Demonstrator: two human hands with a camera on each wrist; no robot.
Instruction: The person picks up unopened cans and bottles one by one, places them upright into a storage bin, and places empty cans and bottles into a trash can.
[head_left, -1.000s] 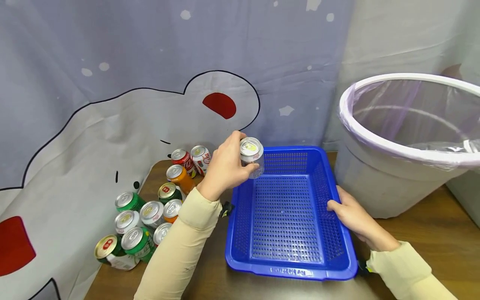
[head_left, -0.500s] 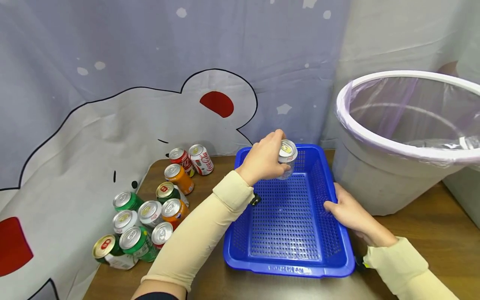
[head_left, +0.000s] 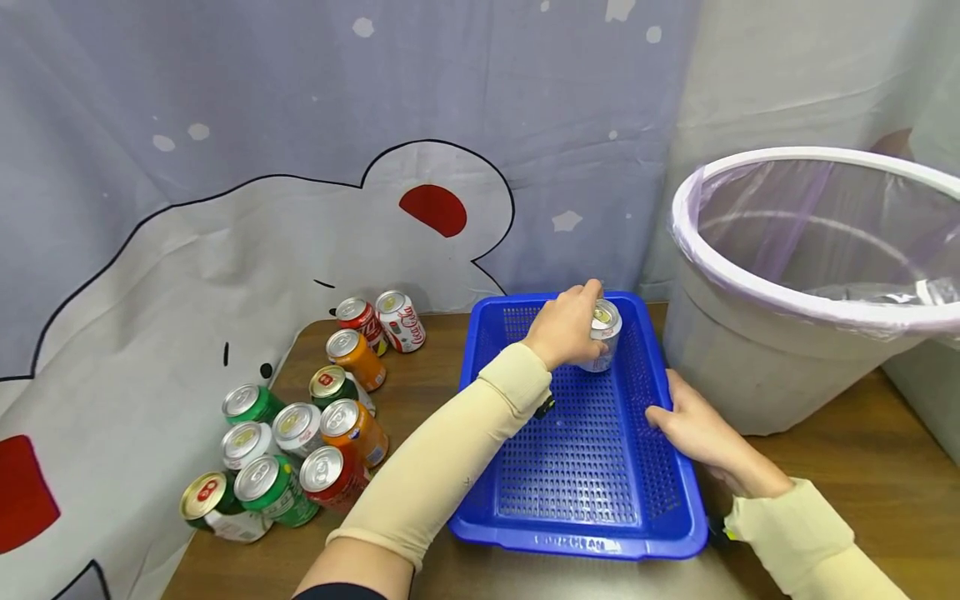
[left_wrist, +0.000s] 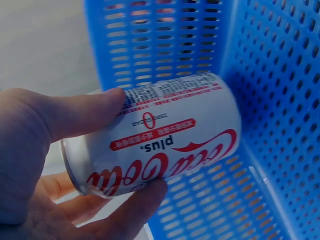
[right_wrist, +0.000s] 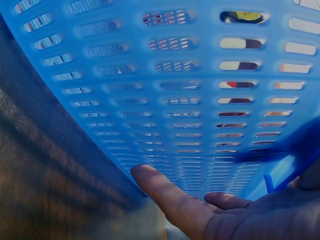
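My left hand (head_left: 567, 327) grips a white Coca-Cola Plus can (head_left: 609, 344) inside the far right part of a blue plastic basket (head_left: 577, 542). In the left wrist view, the thumb (left_wrist: 87, 112) lies across one side of the can (left_wrist: 200, 115) and the fingers curl beneath it, with the basket's slotted wall just past its end. My right hand (head_left: 697, 427) holds the basket's right rim, thumb over the top edge. From the right wrist view, fingers (right_wrist: 172, 192) extend along the outside of the slotted wall.
Several soda cans stand grouped on the wooden table's left side, among them a green one (head_left: 277, 496), an orange one (head_left: 363, 433) and a white Coca-Cola can (head_left: 405, 327). A grey bin (head_left: 731, 367) with a clear liner is close behind the basket's right side. A printed curtain (head_left: 300, 100) hangs behind.
My left hand has carried the can rightward from above the basket's left rim, then lowered it inside at the far right. My right hand keeps its hold on the rim.
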